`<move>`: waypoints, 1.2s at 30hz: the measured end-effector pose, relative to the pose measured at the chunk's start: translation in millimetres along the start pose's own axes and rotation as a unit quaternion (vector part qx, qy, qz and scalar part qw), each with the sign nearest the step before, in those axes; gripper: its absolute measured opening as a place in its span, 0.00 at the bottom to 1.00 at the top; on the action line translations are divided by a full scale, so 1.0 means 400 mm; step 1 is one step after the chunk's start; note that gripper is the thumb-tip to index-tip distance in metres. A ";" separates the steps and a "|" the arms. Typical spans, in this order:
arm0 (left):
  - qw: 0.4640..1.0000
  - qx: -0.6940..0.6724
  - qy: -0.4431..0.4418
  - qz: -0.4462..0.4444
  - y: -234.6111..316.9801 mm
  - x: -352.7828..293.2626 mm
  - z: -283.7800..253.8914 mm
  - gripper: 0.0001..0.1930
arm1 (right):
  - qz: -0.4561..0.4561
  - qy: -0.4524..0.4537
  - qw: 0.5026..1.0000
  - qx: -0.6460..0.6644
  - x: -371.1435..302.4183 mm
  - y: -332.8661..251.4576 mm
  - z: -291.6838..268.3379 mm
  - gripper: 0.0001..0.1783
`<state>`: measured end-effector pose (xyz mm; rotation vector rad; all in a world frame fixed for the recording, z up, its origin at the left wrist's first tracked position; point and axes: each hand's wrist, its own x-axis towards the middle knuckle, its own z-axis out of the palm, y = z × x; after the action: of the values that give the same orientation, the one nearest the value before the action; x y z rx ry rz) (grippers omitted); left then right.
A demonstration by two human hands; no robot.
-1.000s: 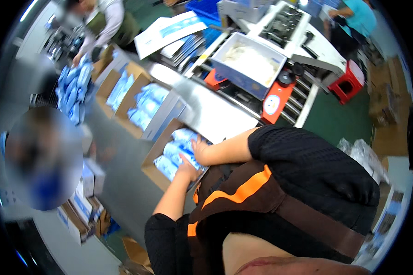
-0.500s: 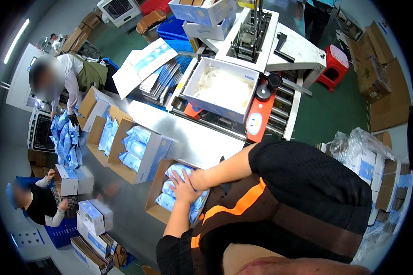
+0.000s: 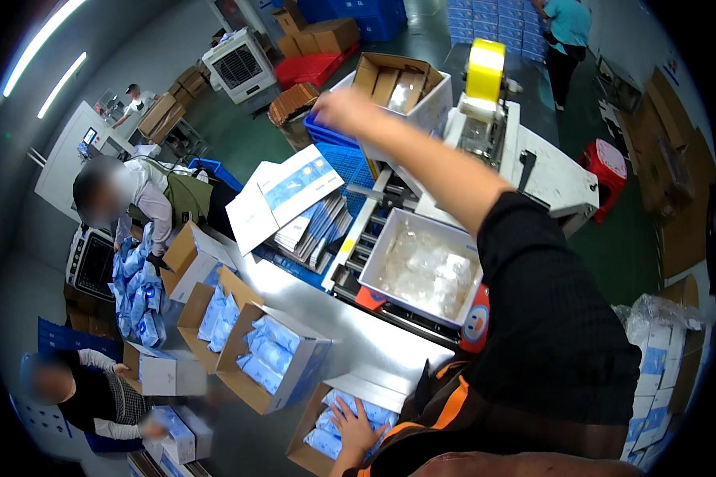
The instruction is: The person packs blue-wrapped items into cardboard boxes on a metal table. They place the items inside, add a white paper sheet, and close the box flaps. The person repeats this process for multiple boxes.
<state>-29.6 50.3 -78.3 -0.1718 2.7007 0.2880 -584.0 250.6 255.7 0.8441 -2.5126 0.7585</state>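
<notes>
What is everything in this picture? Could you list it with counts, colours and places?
Blue packs: many, too crowded to count, light blue, in three boxes and a pile at left
Open boxes: three holding packs, brown and white, diagonally along the table
Table: one, silver-grey, under the boxes
White box: one, holding clear packets, on the rollers
Flat cartons: one stack, white and blue, upper middle
Machine: one, white, upper right
Tape roll: one, yellow, on the machine
Stool: one, red, right
Wrapped cartons: several, white and blue, right edge
Co-workers: four, three left, one upper right
Left hand: one, bare, on packs in the nearest box
Right hand: one, bare, blurred, upper middle
</notes>
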 end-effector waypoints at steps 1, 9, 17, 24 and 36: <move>1.000 0.005 0.007 0.010 0.004 0.025 -0.014 0.58 | 0.037 0.036 0.984 -0.171 0.105 0.167 -0.015 0.12; 0.981 0.147 0.113 -0.052 -0.037 0.066 0.116 0.29 | 0.348 -0.121 0.862 -0.349 0.185 0.552 0.112 0.16; 0.993 0.002 0.058 -0.101 -0.018 0.079 0.021 0.25 | 0.336 -0.171 0.875 -0.305 0.182 0.533 0.092 0.19; 0.995 -0.032 -0.015 -0.092 -0.003 0.090 -0.050 0.54 | 0.330 -0.160 0.889 -0.275 0.168 0.569 0.065 0.17; 0.995 -0.022 -0.012 -0.097 0.016 0.085 -0.088 0.58 | 0.347 -0.200 0.898 -0.182 0.141 0.588 0.094 0.21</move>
<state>-75.0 46.2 -60.0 -0.4384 2.6309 0.2895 -783.5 362.0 168.1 -0.0673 -3.2222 0.2781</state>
